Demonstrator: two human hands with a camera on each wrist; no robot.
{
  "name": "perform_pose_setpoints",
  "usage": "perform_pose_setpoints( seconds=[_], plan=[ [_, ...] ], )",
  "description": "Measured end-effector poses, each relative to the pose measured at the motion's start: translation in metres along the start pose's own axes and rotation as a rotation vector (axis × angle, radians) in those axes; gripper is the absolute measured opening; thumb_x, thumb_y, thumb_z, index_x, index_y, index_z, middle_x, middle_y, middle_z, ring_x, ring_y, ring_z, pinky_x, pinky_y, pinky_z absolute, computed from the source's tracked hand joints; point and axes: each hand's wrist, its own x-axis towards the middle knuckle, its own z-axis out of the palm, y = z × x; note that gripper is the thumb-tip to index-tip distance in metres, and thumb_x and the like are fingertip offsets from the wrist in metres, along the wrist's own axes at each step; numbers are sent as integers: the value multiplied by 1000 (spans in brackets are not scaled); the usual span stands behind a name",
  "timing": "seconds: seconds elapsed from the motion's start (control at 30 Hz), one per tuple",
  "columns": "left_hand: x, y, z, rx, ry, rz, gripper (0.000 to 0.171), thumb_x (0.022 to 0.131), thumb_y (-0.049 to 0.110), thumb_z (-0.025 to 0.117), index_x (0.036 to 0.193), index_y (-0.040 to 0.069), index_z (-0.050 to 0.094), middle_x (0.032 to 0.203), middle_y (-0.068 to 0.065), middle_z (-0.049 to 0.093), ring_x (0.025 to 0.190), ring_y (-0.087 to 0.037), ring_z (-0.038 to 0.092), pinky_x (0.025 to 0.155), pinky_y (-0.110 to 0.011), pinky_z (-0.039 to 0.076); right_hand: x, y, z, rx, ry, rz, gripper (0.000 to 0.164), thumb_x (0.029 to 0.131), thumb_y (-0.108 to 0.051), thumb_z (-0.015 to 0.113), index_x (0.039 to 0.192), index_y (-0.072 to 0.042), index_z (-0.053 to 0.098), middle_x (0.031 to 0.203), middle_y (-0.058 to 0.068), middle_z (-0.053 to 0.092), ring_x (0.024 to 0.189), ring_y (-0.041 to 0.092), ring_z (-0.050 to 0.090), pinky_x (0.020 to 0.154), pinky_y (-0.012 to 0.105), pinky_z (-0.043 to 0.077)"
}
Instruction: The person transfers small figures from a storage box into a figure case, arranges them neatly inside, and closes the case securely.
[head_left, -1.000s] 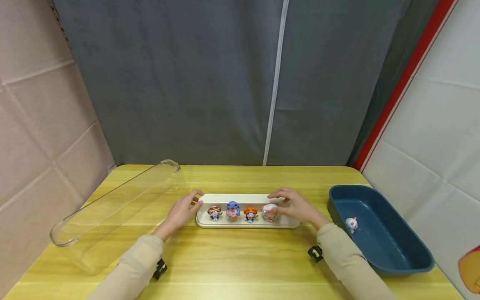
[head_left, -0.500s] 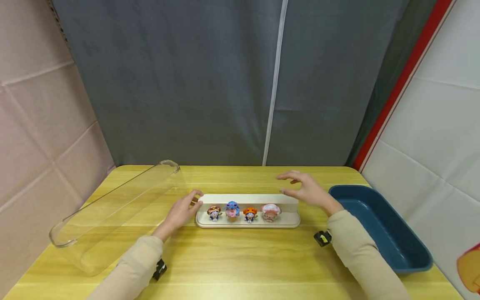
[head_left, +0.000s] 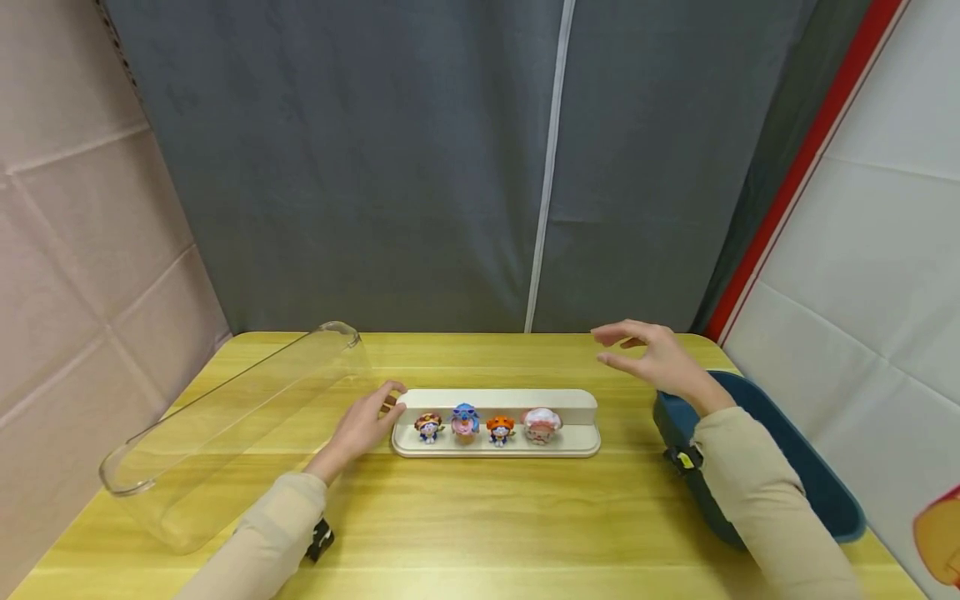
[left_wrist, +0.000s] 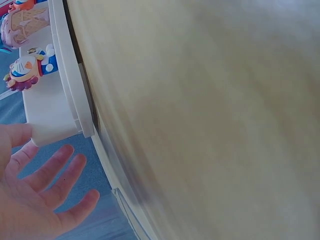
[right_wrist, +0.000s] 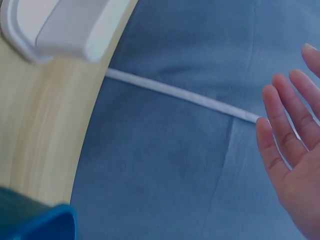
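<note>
A white stepped display stand (head_left: 480, 398) rests on the table with a row of small toy figures on its lower step. From left to right stand a figure in a brown hat (head_left: 428, 427), a blue-topped figure (head_left: 465, 422), a figure with an orange hat (head_left: 500, 429) and a pink-and-white figure (head_left: 542, 425). At the stand's left end my left hand (head_left: 366, 423) touches it with thumb and forefinger, the other fingers spread in the left wrist view. My right hand (head_left: 663, 360) hovers, holding nothing, to the right of the stand, fingers apart from the thumb.
A clear plastic cover (head_left: 240, 425) lies at a slant on the left of the table. On the right stands a deep blue bin (head_left: 821, 492), partly hidden behind my right forearm. A grey curtain (head_left: 375, 167) hangs behind the table.
My right hand has let go of the pink-and-white figure and moved up and right, toward the bin. The left hand stays at the stand's end. My right arm now hides the white figure in the bin.
</note>
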Motion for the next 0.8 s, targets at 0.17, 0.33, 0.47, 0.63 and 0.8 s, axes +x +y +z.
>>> perform_pose_setpoints(
  seconds=[0.17,0.33,0.47,0.63,0.8],
  plan=[
    [0,0,0,6,-2,-3,24,90,22,51,113,12,51,102,-13,59,91,-28,56,76,-46,44,-8,0,-14,-24,24,22,32,84,-20,61,114,-8,57,105,8,59,93,22,52,79,32,42],
    [0,1,-1,7,-1,-1,24,90,21,51,113,12,51,101,-13,59,91,-27,56,76,-45,44,-19,-6,-28,-38,58,50,31,85,-14,61,114,-5,57,105,10,59,91,23,53,76,21,42],
    [0,1,-1,3,-1,4,23,90,21,51,112,12,51,101,-13,59,91,-27,56,76,-45,44,-28,19,-35,-14,87,38,32,84,-14,61,115,-6,57,107,11,59,89,15,53,75,16,41],
    [0,1,-1,1,-1,2,24,91,21,51,112,12,51,101,-13,59,91,-27,56,76,-45,44,-41,38,-43,26,122,64,30,84,-11,61,113,-4,57,106,12,59,87,5,53,74,12,40],
    [-1,1,-1,2,0,-2,23,90,21,52,112,12,51,101,-12,59,90,-27,56,76,-45,44,-56,53,-50,68,140,89,27,84,-7,59,111,0,57,103,-4,60,87,2,54,72,10,41]
  ],
)
